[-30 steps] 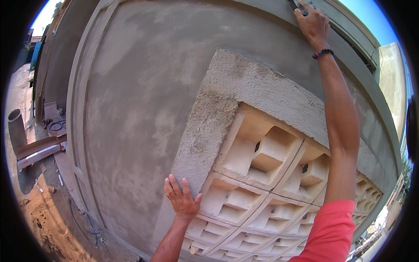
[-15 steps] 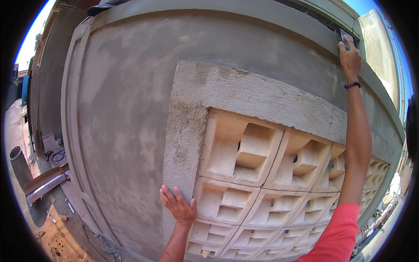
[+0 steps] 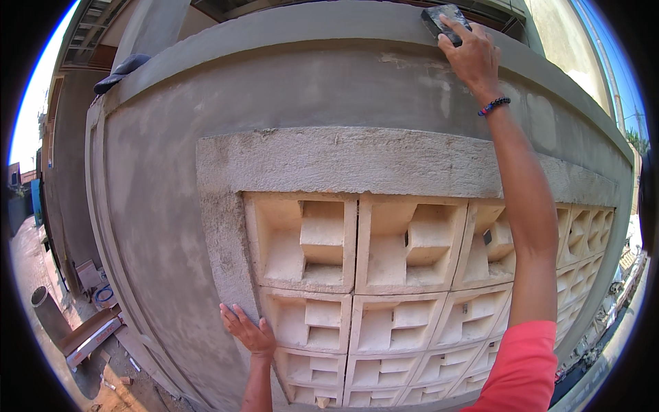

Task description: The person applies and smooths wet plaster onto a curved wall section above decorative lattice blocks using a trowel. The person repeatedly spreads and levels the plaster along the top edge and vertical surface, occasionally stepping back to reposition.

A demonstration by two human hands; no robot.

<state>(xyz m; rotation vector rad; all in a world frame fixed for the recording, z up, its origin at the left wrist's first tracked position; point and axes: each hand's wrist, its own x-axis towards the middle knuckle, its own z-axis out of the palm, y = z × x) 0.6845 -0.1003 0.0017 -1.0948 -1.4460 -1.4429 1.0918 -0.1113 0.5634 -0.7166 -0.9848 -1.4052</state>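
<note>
My right hand (image 3: 473,58) is raised to the wall's top ledge (image 3: 309,26), its fingers closed on a small dark rectangular block (image 3: 435,22) with a mottled face. The block lies against the ledge's upper edge. Lower down, my left hand (image 3: 248,331) rests with fingers spread on the rough pale plaster border (image 3: 226,240), beside the cream breeze blocks (image 3: 328,237). Smooth grey plaster (image 3: 158,206) covers the wall around that border, with lighter patches under the ledge.
A dark cap (image 3: 123,72) sits on the ledge's left end. At the wall's lower left are a grey pipe (image 3: 51,312), a long carton (image 3: 93,342), and a blue coil (image 3: 103,294). Rubble (image 3: 604,329) lines the ground at right.
My right hand has shifted left along the ledge with the dark block, which shows more fully. My left hand stays on the border. The view has turned, bringing the cap into fuller sight.
</note>
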